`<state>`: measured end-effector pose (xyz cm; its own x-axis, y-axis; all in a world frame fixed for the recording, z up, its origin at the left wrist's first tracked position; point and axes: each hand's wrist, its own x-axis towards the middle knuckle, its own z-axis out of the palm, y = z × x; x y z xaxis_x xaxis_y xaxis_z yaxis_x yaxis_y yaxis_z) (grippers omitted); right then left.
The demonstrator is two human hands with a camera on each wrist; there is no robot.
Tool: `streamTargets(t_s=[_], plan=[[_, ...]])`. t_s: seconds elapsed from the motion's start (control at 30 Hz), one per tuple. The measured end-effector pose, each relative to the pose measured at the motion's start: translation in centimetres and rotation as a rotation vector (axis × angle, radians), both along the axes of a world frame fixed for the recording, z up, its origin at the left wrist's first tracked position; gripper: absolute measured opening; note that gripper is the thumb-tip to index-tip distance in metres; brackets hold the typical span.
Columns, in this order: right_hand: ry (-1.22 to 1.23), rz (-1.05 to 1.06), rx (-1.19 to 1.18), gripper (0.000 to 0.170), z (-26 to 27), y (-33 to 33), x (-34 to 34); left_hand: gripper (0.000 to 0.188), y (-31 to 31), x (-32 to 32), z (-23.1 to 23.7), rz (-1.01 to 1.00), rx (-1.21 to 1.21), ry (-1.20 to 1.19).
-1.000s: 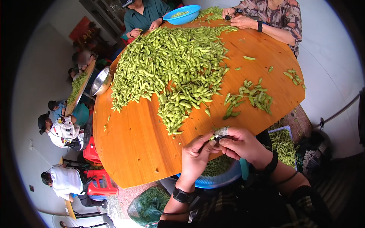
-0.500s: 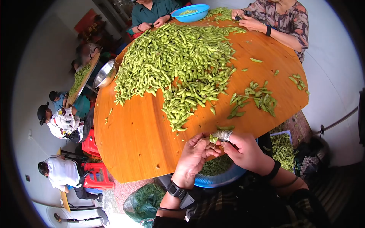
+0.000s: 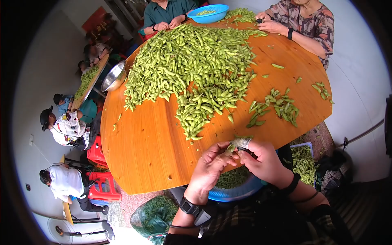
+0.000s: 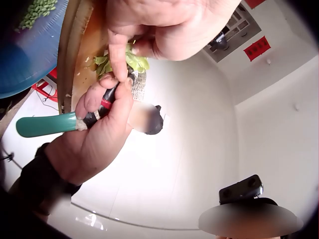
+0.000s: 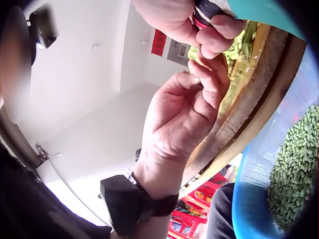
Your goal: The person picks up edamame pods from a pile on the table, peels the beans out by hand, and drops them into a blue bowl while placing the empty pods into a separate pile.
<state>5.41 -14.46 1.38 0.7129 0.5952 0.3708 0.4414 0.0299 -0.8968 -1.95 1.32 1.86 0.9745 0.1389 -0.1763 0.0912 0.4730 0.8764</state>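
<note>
My left hand (image 3: 208, 167) pinches a green soybean pod (image 3: 231, 148) between thumb and fingertips, just off the table's near edge. Against it, my right hand (image 3: 265, 162) grips a tool with a teal handle (image 4: 47, 124), its middle wrapped in black tape with a red band. Its working end is hidden among the fingertips. A grey mesh sleeve (image 3: 243, 142) covers a finger of the right hand. Both hands meet above a blue basket (image 5: 243, 199) holding shelled green beans (image 5: 296, 169). In the left wrist view, pale green pods (image 4: 137, 60) show behind the fingers.
A big heap of soybean pods (image 3: 192, 65) covers much of the wooden table (image 3: 143, 151). Smaller piles (image 3: 281, 107) lie to the right. Two people work across the table beside a blue basin (image 3: 208, 18). A metal bowl (image 3: 114, 76) stands at the left edge.
The head view has shifted a little. My hands stay together at the pod. Half a second ago its pale, split sides showed more; now fingers cover more of it.
</note>
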Motion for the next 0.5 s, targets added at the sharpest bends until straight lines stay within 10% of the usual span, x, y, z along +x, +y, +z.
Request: streamTargets(t_s=[0.37, 0.5], plan=[[0.574, -0.035, 0.043, 0.023, 1.6, -1.4, 0.3, 0.017, -0.4, -2.3, -0.6, 0.086, 0.292, 0.064], [0.46, -0.323, -0.04, 0.023, 0.8, -4.1, 5.0, 0.015, -0.1, -4.7, 1.8, -0.134, 0.923, 0.02]])
